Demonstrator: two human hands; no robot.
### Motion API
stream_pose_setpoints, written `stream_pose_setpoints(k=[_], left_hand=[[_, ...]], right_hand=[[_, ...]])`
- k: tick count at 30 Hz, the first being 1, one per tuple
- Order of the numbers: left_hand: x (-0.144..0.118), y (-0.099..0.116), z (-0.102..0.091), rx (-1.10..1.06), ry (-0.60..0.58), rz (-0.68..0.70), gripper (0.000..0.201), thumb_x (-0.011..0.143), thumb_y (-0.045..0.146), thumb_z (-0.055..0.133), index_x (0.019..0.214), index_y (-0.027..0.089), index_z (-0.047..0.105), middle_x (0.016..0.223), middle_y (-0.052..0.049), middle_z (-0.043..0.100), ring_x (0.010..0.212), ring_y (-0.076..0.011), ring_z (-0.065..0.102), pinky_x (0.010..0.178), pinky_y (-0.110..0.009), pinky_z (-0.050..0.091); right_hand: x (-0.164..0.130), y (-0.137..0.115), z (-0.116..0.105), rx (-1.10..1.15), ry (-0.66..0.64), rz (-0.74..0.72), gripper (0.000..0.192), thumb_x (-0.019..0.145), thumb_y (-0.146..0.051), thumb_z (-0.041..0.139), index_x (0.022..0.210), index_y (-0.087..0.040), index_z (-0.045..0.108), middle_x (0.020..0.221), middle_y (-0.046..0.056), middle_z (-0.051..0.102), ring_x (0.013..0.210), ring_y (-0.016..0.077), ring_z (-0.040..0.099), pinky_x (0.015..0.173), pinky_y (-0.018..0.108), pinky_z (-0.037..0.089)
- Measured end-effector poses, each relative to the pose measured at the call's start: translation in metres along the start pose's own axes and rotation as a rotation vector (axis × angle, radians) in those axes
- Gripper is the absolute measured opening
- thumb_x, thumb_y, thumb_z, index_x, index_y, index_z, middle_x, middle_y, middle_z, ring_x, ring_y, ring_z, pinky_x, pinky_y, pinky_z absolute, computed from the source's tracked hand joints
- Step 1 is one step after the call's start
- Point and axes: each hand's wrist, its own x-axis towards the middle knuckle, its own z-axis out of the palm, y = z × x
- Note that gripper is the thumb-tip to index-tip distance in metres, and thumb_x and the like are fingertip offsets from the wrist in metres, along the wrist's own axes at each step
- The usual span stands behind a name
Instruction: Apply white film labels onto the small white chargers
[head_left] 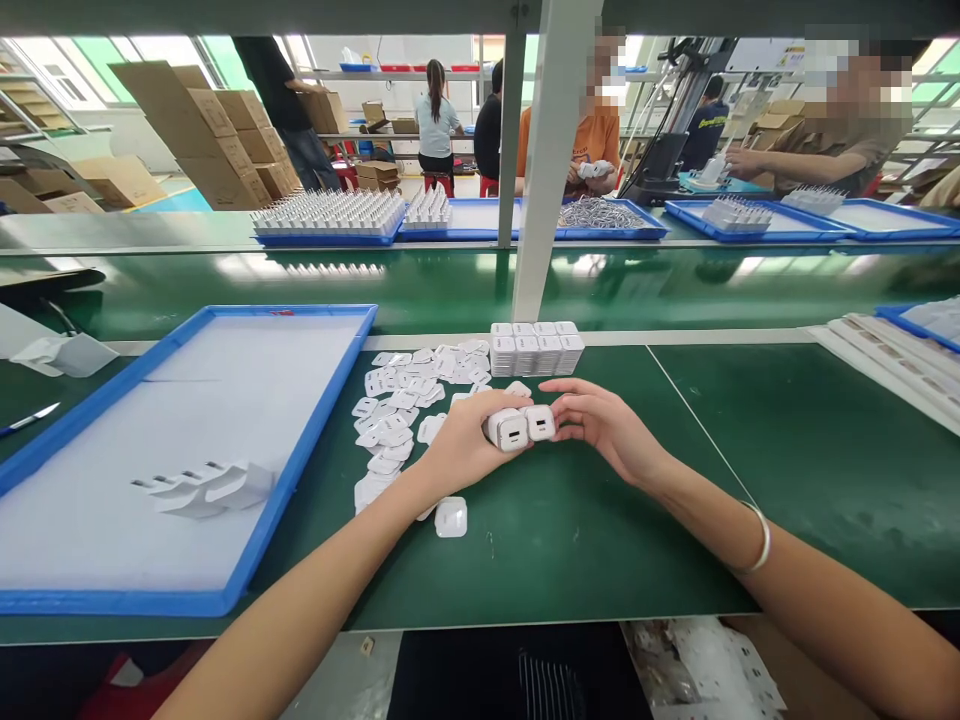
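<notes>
Head view: green workbench (570, 540), busy factory hall.

Both bare forearms reached forward from the lower corners of the view and converged near the middle. The left hand (461, 450) lay palm down, its back turned up, fingers curled forward and closed around what it held, the wrist slightly bent inward. The right hand (604, 425) came in from the other side, palm turned toward the left, its fingers (577, 392) extended and gently bent, fingertips meeting those of the left hand. The thumb sat low, tucked under. The right wrist wore a thin bangle (759, 540). Both forearms were held low and nearly straight.
</notes>
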Motion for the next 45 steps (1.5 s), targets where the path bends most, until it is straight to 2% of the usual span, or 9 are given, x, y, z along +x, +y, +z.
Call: stream_pose_setpoints(k=[2, 5, 11, 16, 20, 25, 28, 36, 45], left_hand=[[-0.001, 0.007, 0.002, -0.098, -0.098, 0.0, 0.033, 0.074, 0.021, 0.078, 0.106, 0.019, 0.071, 0.103, -0.005, 0.076, 0.091, -0.0192, 0.072, 0.08, -0.03, 0.056], [-0.004, 0.016, 0.006, -0.139, -0.241, -0.011, 0.027, 0.077, 0.019, 0.075, 0.104, 0.02, 0.072, 0.099, -0.004, 0.077, 0.087, -0.0184, 0.072, 0.078, -0.029, 0.056], [-0.007, 0.016, 0.008, -0.116, -0.261, -0.021, 0.03, 0.074, 0.019, 0.076, 0.104, 0.022, 0.072, 0.096, -0.002, 0.077, 0.083, -0.0183, 0.072, 0.074, -0.029, 0.056], [-0.006, 0.013, 0.007, -0.097, -0.152, -0.083, 0.029, 0.072, 0.018, 0.079, 0.101, 0.022, 0.073, 0.096, -0.002, 0.078, 0.083, -0.0193, 0.072, 0.071, -0.029, 0.057], [-0.004, 0.013, 0.005, -0.086, 0.009, -0.118, 0.032, 0.073, 0.02, 0.08, 0.104, 0.021, 0.074, 0.105, -0.005, 0.078, 0.094, -0.0227, 0.074, 0.08, -0.033, 0.059], [-0.005, 0.013, 0.005, -0.046, 0.173, -0.036, 0.031, 0.076, 0.026, 0.079, 0.106, 0.02, 0.073, 0.105, -0.006, 0.078, 0.097, -0.0226, 0.073, 0.084, -0.034, 0.059], [-0.006, 0.012, 0.005, -0.02, 0.2, 0.026, 0.029, 0.079, 0.026, 0.078, 0.107, 0.021, 0.073, 0.106, -0.006, 0.077, 0.098, -0.0213, 0.073, 0.087, -0.034, 0.058], [-0.006, 0.013, 0.004, -0.023, 0.268, 0.018, 0.03, 0.078, 0.025, 0.079, 0.108, 0.022, 0.073, 0.105, -0.005, 0.077, 0.096, -0.0199, 0.072, 0.085, -0.032, 0.058], [-0.009, 0.022, 0.009, -0.025, 0.31, 0.139, 0.033, 0.076, 0.016, 0.079, 0.108, 0.022, 0.073, 0.11, -0.005, 0.076, 0.102, -0.0197, 0.072, 0.091, -0.033, 0.058]], right_hand=[[0.0, -0.001, -0.001, -0.078, 0.027, -0.076, 0.029, 0.083, -0.031, 0.07, 0.112, -0.025, 0.073, 0.085, 0.001, 0.067, 0.078, 0.0153, 0.061, 0.069, 0.028, 0.053], [0.0, -0.003, -0.001, -0.202, -0.095, -0.106, 0.019, 0.08, -0.033, 0.076, 0.095, -0.022, 0.077, 0.084, 0.002, 0.069, 0.076, 0.0146, 0.06, 0.067, 0.027, 0.049], [0.002, -0.004, -0.003, -0.318, -0.144, -0.117, 0.017, 0.079, -0.035, 0.077, 0.08, -0.018, 0.075, 0.076, 0.002, 0.069, 0.065, 0.0135, 0.057, 0.061, 0.028, 0.047], [0.0, -0.003, -0.004, -0.543, 0.049, -0.258, 0.021, 0.089, -0.039, 0.067, 0.081, -0.019, 0.07, 0.07, 0.0, 0.062, 0.061, 0.0123, 0.053, 0.051, 0.024, 0.043], [-0.003, -0.011, -0.005, -0.43, 0.135, -0.26, 0.024, 0.091, -0.041, 0.066, 0.081, -0.019, 0.064, 0.057, -0.004, 0.056, 0.048, 0.0092, 0.047, 0.045, 0.023, 0.041], [-0.006, -0.018, -0.001, -0.215, 0.031, -0.139, 0.026, 0.084, -0.041, 0.076, 0.084, -0.017, 0.066, 0.071, 0.001, 0.068, 0.059, 0.0124, 0.063, 0.059, 0.026, 0.055], [-0.008, -0.017, 0.001, -0.147, 0.025, -0.093, 0.03, 0.083, -0.043, 0.077, 0.076, -0.016, 0.064, 0.066, 0.0, 0.066, 0.054, 0.0108, 0.06, 0.053, 0.024, 0.053], [-0.011, -0.015, 0.003, -0.065, 0.052, -0.177, 0.027, 0.084, -0.041, 0.077, 0.075, -0.018, 0.066, 0.06, -0.001, 0.063, 0.05, 0.0099, 0.056, 0.047, 0.022, 0.049], [-0.021, -0.006, 0.014, -0.121, -0.015, -0.297, 0.021, 0.091, -0.034, 0.07, 0.076, -0.02, 0.065, 0.061, -0.001, 0.066, 0.052, 0.0119, 0.059, 0.054, 0.026, 0.053]])
